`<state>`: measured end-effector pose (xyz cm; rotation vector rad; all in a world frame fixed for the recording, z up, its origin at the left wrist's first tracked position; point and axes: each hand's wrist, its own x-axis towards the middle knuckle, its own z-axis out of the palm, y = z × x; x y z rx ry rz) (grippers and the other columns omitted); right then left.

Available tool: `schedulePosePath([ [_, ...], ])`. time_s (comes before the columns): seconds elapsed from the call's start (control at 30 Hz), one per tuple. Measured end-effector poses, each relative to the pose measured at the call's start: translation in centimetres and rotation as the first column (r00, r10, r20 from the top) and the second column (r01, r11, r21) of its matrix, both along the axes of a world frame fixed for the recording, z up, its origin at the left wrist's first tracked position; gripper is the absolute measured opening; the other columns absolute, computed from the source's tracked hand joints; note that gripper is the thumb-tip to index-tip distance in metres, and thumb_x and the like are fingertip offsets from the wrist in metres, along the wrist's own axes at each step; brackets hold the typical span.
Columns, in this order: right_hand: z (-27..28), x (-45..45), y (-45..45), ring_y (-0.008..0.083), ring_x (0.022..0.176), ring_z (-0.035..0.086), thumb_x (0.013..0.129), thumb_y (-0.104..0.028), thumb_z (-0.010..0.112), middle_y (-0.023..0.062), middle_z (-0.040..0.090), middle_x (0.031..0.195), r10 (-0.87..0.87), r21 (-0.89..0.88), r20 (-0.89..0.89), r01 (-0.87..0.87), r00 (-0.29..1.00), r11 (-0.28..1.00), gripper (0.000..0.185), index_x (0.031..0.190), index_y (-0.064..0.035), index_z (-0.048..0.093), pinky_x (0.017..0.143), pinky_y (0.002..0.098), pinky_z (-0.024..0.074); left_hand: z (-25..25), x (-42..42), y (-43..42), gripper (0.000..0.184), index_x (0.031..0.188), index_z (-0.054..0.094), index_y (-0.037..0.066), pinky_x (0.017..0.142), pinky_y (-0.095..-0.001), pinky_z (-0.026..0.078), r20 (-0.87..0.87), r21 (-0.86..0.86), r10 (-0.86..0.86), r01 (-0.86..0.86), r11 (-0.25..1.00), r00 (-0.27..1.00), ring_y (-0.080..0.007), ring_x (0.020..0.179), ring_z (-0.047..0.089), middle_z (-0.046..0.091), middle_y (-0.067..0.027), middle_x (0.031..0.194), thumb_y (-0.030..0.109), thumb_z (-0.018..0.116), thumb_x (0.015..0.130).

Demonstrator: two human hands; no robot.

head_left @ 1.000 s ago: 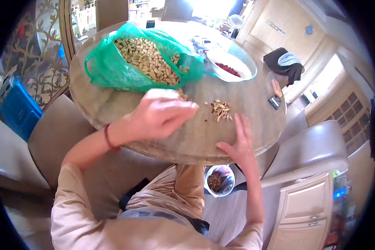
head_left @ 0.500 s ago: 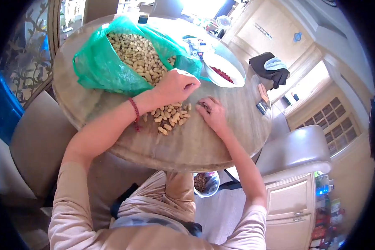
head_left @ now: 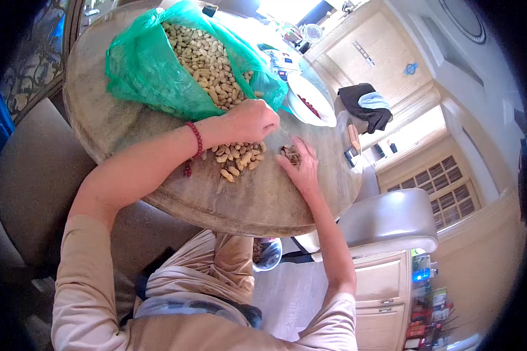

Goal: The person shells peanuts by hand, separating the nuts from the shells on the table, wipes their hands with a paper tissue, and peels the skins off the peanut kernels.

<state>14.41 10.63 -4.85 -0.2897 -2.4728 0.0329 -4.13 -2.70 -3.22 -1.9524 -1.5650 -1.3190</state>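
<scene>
While the left hand is closed, contents unclear, the right hand has opened loosely around peanut shells, apparently gathered beside unshelled peanuts.

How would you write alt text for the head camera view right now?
A person's right hand curves around a small pile of peanut shells on a round table; the left hand is closed beside loose unshelled peanuts. Beyond are an open green plastic bag full of peanuts and a white bowl holding small red pieces.

Pale cabinet beside a shiny, light-coloured chair.
</scene>
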Motion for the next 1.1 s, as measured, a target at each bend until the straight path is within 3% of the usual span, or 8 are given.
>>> schedulePosePath([
  [0.23,-0.7,1.0,0.8,0.0351,0.111,0.046,0.064,-0.039,0.073,0.0206,0.047,0.122,0.019,-0.094,0.077,-0.011,0.997,0.995,0.071,0.123,-0.0077,0.047,0.094,0.0417,0.0370,0.3,-0.8,0.2,0.010,0.067,0.056,0.003,0.058,-0.0402,0.044,-0.091,-0.001,0.050,-0.050,0.999,0.995,-0.0318,0.062,0.057,0.055,-0.0149,0.063,0.010,0.054,0.075],
  [0.43,-0.2,-1.4,1.0,0.0319,0.099,0.052,0.071,-0.028,0.069,0.0173,0.056,0.103,0.138,-0.113,0.074,-0.129,0.988,0.985,0.040,0.102,-0.0052,0.059,0.084,0.0399,0.0419,0.3,-0.7,0.1,0.015,0.062,0.056,0.003,0.060,-0.0440,0.045,-0.067,-0.072,0.041,-0.046,0.996,0.997,-0.0345,0.062,0.056,0.055,-0.0181,0.062,0.010,0.050,0.074],
  [0.5,-0.1,-1.6,1.0,0.0321,0.085,0.055,0.074,-0.022,0.067,0.0159,0.058,0.084,0.138,-0.125,0.009,-0.136,0.990,0.983,0.023,0.086,-0.0032,0.061,0.074,0.0402,0.0442,0.1,-0.7,0.3,0.014,0.063,0.056,0.003,0.059,-0.0436,0.045,-0.066,-0.123,0.027,-0.034,0.992,0.997,-0.0341,0.063,0.057,0.055,-0.0180,0.063,0.010,0.051,0.073],
  [0.63,-0.4,-1.2,0.9,0.0346,0.072,0.056,0.074,-0.018,0.066,0.0173,0.057,0.074,0.082,-0.188,-0.024,-0.085,0.996,0.978,0.018,0.079,-0.0014,0.060,0.065,0.0408,0.0456,-0.3,-0.8,0.4,0.009,0.069,0.056,0.002,0.056,-0.0380,0.044,-0.084,-0.091,0.001,-0.008,0.996,0.996,-0.0309,0.060,0.055,0.053,-0.0148,0.062,0.009,0.054,0.075],
  [0.83,-0.9,-1.9,2.0,0.0376,0.059,0.056,0.075,-0.015,0.063,0.0212,0.057,0.069,-0.013,0.031,-0.095,0.016,0.995,0.999,0.015,0.072,0.0003,0.060,0.055,0.0435,0.0455,-0.2,-0.6,0.3,0.014,0.063,0.055,0.002,0.059,-0.0422,0.045,-0.033,-0.063,-0.030,0.028,0.998,0.999,-0.0331,0.064,0.057,0.055,-0.0167,0.063,0.010,0.051,0.074],
  [1.03,-0.8,-1.4,5.6,0.0305,0.047,0.056,0.078,-0.019,0.059,0.0159,0.060,0.061,-0.172,-0.179,-0.391,0.109,0.904,0.978,0.019,0.067,-0.0032,0.060,0.046,0.0380,0.0441,0.3,-0.4,-0.2,0.014,0.062,0.054,0.002,0.059,-0.0414,0.045,-0.063,-0.081,-0.020,0.015,0.997,0.998,-0.0324,0.063,0.057,0.055,-0.0167,0.062,0.009,0.051,0.074],
  [1.07,0.1,-0.7,6.2,0.0244,0.044,0.053,0.078,-0.020,0.059,0.0097,0.058,0.059,-0.320,-0.552,-0.347,0.083,0.882,0.830,0.019,0.067,-0.0049,0.060,0.043,0.0343,0.0415,0.3,-0.5,-0.2,0.014,0.062,0.053,0.001,0.059,-0.0409,0.045,-0.067,-0.072,-0.027,0.022,0.997,0.997,-0.0321,0.062,0.057,0.055,-0.0163,0.061,0.008,0.051,0.074],
  [1.1,0.9,0.3,6.9,0.0183,0.041,0.050,0.079,-0.020,0.058,0.0036,0.056,0.056,-0.441,-0.836,-0.249,0.038,0.863,0.547,0.018,0.067,-0.0066,0.059,0.040,0.0306,0.0389,0.2,-0.5,-0.1,0.013,0.062,0.053,0.001,0.059,-0.0404,0.045,-0.072,-0.063,-0.035,0.030,0.998,0.997,-0.0318,0.062,0.057,0.055,-0.0160,0.061,0.008,0.051,0.074],
])
